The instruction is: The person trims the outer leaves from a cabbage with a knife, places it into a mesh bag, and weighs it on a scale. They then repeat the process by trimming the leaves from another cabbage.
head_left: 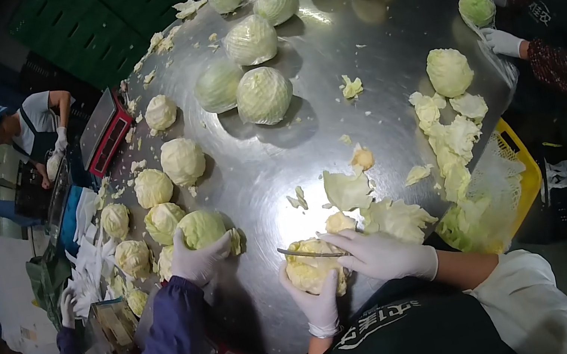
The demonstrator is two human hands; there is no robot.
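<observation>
My left hand (pixel 318 307), in a white glove, cups a trimmed pale-yellow cabbage (pixel 308 273) from below, close to the table edge. Across the top of that cabbage lies the thin dark blade of a knife (pixel 310 253). My right hand (pixel 387 256), also gloved, is closed around the knife's handle, which the fingers hide. Just beyond my right fingers sits a small cut pale chunk (pixel 340 222). Loose cabbage leaves (pixel 393 220) are spread to the right of it.
Several whole cabbages (pixel 265 95) stand on the round metal table (pixel 367 132). At left, a co-worker's gloved hand (pixel 199 260) grips a cabbage. Another co-worker at right holds a cabbage (pixel 477 8) at the edge. A yellow basket (pixel 525 168) with leaves and red scales (pixel 111 135) flank the table.
</observation>
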